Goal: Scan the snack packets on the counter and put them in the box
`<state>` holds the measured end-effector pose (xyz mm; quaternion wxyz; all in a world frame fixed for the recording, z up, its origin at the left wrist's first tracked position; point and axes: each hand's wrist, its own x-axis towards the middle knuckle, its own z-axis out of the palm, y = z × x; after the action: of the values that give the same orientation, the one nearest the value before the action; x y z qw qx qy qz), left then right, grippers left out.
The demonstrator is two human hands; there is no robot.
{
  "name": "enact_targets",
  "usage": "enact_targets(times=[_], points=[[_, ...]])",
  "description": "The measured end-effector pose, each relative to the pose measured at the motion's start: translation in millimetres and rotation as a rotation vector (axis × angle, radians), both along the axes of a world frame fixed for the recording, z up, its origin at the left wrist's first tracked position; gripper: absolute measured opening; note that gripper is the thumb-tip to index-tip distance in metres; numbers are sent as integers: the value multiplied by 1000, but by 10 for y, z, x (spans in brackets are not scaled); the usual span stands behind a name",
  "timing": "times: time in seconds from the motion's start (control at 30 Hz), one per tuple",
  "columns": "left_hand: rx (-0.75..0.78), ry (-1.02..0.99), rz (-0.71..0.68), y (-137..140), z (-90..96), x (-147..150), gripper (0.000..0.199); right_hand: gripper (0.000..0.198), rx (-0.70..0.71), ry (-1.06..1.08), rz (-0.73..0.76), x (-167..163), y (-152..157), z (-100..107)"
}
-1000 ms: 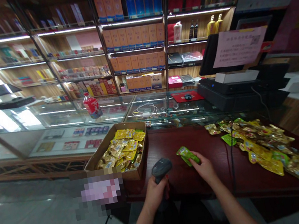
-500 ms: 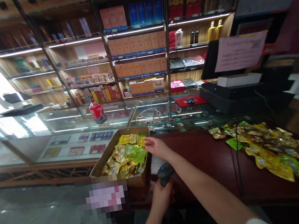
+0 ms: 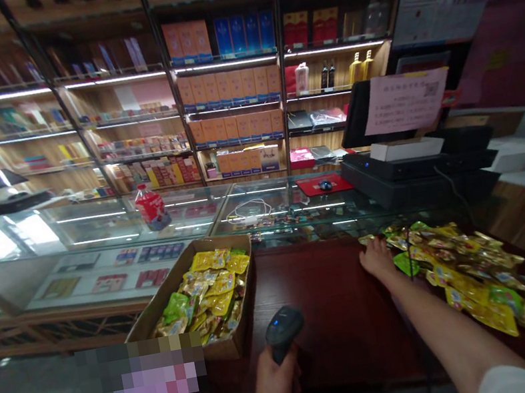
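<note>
My left hand (image 3: 277,377) is closed around the handle of a black barcode scanner (image 3: 286,328), whose small blue light shows. At the near edge of the pile of snack packets (image 3: 464,276), my right hand (image 3: 378,259) reaches down with its fingers apart. A gold packet (image 3: 366,240) lies at its fingertips, partly hidden by them. The pile holds shiny gold, yellow and green packets. To the left, an open cardboard box (image 3: 245,294) contains many similar packets, with a green packet (image 3: 178,308) toward its left side.
A dark red tabletop (image 3: 317,288) lies between box and pile, crossed by a black cable (image 3: 417,305). Behind are a glass counter (image 3: 192,202), a red-labelled bottle (image 3: 151,208), a mouse (image 3: 325,185) and a monitor (image 3: 355,116). Stocked shelves (image 3: 232,110) line the wall.
My right hand has moved from the box rightward to the packet pile. A green packet now shows toward the box's left side. The scanner stays in my left hand; the view has shifted slightly.
</note>
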<state>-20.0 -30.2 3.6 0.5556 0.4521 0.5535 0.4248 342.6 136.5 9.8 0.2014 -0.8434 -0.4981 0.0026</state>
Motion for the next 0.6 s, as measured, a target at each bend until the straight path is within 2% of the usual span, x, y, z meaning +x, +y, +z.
enact_targets(times=[0.1, 0.23, 0.3, 0.37, 0.43, 0.5, 0.6], points=[[11, 18, 8, -10, 39, 0, 52, 43, 24, -103, 85, -145, -145, -18], [16, 34, -29, -20, 150, 9, 48, 39, 4, -216, 224, -552, -607, -55], [14, 25, -38, -24, 188, 12, 48, 33, 26, -208, 234, -739, -893, -126], [20, 7, -48, -30, 200, 11, 48, 38, 71, -186, 177, -890, -1154, -216], [24, -20, -61, -36, 190, 4, 49, 45, 117, -128, 140, -998, -1344, -296], [19, -50, -79, -42, 168, -10, 49, 48, 201, 17, 203, -1067, -1440, -345], [4, -89, -100, -44, 137, -39, 50, 51, 421, 315, 319, -1114, -1445, -379]])
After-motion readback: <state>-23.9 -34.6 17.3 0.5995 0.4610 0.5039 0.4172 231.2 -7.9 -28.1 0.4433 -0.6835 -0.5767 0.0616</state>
